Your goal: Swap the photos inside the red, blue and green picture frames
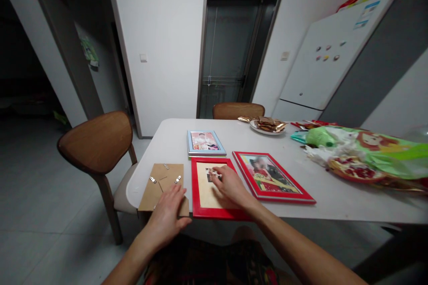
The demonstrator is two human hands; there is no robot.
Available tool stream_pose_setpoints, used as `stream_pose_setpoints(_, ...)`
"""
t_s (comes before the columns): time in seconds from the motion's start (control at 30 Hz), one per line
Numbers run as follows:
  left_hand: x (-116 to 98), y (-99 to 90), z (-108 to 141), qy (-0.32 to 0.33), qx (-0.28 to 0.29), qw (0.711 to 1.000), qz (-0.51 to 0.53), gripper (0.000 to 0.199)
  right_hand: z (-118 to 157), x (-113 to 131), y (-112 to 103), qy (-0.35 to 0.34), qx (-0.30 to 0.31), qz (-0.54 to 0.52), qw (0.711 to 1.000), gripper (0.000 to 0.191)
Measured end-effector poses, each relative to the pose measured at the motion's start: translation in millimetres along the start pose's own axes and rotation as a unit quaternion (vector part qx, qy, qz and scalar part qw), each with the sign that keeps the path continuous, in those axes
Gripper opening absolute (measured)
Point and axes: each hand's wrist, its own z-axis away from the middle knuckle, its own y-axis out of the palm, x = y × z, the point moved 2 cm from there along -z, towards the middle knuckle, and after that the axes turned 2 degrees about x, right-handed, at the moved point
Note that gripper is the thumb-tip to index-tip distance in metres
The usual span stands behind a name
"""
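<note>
While left fingers (174, 192) spread over flat brown board (171, 172), right fingers (220, 170) curl at rectangular photo (209, 175), grip unclear.

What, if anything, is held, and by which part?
Right hand at the small photo, right side: grip unclear. Left hand over the brown board: no grip visible.

A red picture frame (196, 191) lies flat, a cream panel (204, 193) filling its middle. On the panel's upper part rests a small photo (210, 175) (partly covered, so its picture is unclear). Just left of the frame, apart from it, a brown backing board (155, 196) lies flat, showing metal clips (153, 180).
</note>
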Motion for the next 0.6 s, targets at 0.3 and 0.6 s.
stream_pose_setpoints(0.3,74,-18.2,20,-0.095,-0.086,0.99,-0.057,0.047,24,101,43,-0.155,0.078,0.01,0.985,0.049)
stream_pose_setpoints(0.6,21,-20.0,2,-0.028,-0.143,0.989,-0.003,0.047,33,63,-4,-0.142,-0.006,-0.113,0.983,0.051)
